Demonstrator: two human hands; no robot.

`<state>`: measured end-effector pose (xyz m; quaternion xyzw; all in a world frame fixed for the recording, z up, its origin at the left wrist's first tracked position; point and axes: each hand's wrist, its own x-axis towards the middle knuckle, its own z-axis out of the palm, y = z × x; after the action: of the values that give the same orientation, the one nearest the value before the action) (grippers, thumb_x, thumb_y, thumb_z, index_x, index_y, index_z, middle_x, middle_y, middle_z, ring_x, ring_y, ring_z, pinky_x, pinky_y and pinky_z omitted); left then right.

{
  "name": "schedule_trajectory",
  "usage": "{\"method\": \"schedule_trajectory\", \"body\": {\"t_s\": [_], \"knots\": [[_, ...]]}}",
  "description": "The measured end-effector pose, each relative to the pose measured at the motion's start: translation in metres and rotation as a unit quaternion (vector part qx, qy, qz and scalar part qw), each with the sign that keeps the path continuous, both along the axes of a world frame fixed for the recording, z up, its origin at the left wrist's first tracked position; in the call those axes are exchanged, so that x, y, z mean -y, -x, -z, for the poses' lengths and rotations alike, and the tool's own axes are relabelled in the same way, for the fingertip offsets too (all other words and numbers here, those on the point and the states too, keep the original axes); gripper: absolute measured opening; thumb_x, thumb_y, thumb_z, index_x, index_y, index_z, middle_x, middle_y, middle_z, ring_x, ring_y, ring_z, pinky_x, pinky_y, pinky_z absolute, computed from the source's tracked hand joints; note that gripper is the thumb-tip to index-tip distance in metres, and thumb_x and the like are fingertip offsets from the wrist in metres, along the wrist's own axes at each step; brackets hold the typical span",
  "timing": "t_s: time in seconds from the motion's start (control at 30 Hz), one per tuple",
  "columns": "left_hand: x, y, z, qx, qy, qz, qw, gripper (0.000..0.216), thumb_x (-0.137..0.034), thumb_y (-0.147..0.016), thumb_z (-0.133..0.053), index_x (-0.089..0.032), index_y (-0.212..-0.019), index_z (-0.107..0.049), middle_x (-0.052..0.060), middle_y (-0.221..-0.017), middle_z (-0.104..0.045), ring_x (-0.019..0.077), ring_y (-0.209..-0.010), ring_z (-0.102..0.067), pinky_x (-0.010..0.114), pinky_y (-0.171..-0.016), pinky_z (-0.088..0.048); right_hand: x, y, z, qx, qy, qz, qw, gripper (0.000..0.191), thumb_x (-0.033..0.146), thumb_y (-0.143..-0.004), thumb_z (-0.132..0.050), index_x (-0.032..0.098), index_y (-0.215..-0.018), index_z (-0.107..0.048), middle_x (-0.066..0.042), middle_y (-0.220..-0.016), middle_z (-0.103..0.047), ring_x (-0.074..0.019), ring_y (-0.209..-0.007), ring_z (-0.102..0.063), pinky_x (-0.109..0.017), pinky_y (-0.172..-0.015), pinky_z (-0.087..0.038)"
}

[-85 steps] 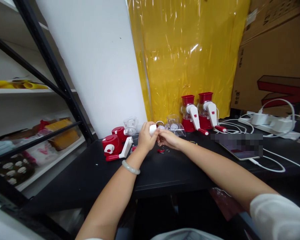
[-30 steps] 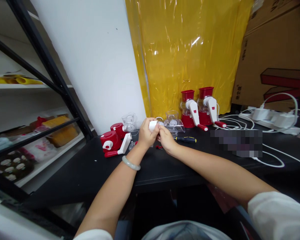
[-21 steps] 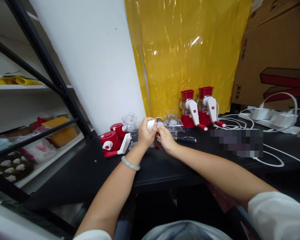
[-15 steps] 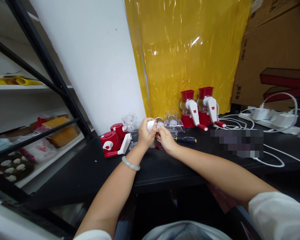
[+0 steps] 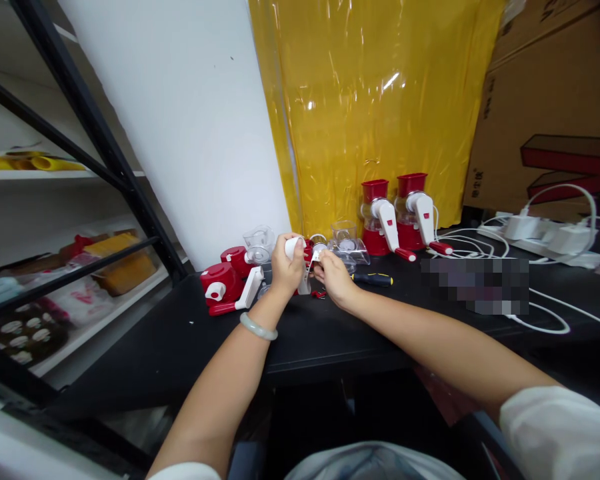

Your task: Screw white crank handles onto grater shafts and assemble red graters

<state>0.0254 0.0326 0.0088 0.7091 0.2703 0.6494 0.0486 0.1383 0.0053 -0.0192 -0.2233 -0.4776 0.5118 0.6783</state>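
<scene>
Head view: left hand (image 5: 286,268) grips a white cylinder (image 5: 293,248), right hand (image 5: 333,275) pinches a small white piece (image 5: 317,255), and both are best held steady, low over the surface (image 5: 320,343).

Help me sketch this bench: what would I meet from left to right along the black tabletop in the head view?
Nearer red plastic grinder body, left hand around white rounded plastic part, right hand, black-and-yellow screwdriver, rightmost upright red-and-white grinder, white plastic power strip.
</scene>
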Motion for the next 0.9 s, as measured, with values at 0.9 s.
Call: {"method": "schedule_trajectory", "body": {"t_s": [0.9], "knots": [[-0.023,0.001,0.026,-0.199,0.21,0.148,0.946,0.036,-0.038,-0.088,-0.076,-0.015,-0.111,-0.06,0.009,-0.096,-0.074,0.0218,-0.08,-0.072,0.039,-0.077,-0.06,-0.043,-0.051,-0.012,0.004,0.005,0.091,0.996,0.033,0.05,-0.082,-0.073,0.024,-0.084,-0.053,0.005,-0.07,-0.06,-0.0115,-0.061,-0.056,-0.024,-0.057,-0.047]]}}
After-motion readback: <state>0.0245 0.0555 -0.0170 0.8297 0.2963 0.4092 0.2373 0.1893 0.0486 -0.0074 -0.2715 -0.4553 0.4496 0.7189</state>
